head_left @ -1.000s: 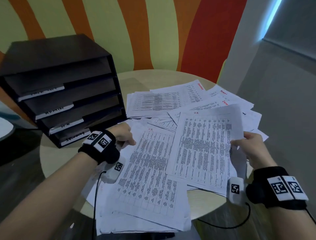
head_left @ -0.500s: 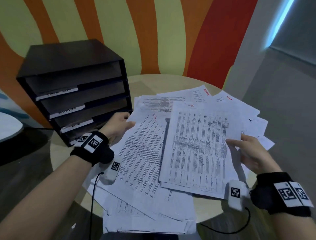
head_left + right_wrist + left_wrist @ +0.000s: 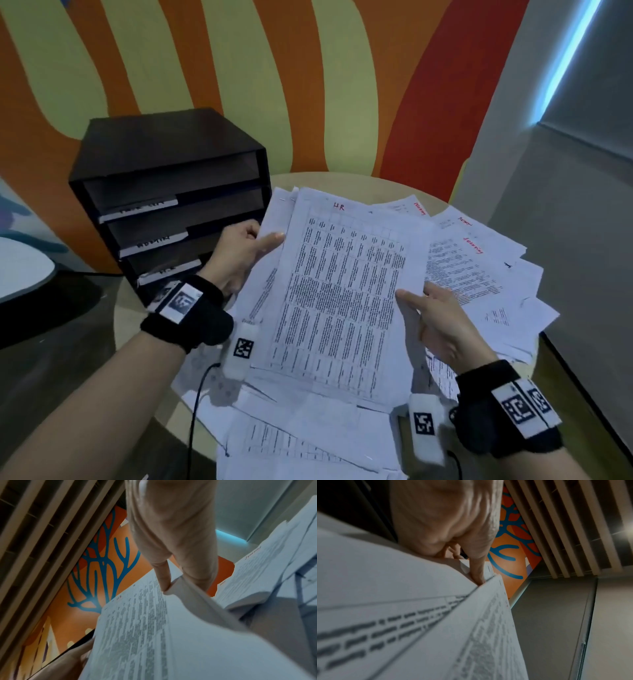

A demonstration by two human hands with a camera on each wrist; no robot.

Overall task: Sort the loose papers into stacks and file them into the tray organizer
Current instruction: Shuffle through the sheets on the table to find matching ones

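At the centre of the head view, a sheaf of printed sheets [image 3: 342,291] marked "HR" in red is held above the round counter [image 3: 346,181]. Its left edge is pinched by the left hand [image 3: 239,253] and its right edge by the right hand [image 3: 442,322], each grip closed on the paper. The black tray organizer [image 3: 171,205] stands at upper left, just beside the left hand. More loose papers [image 3: 486,274] are spread at right. The edges are best squared before the matching labelled slot is approached; the labels are too blurred to be read.
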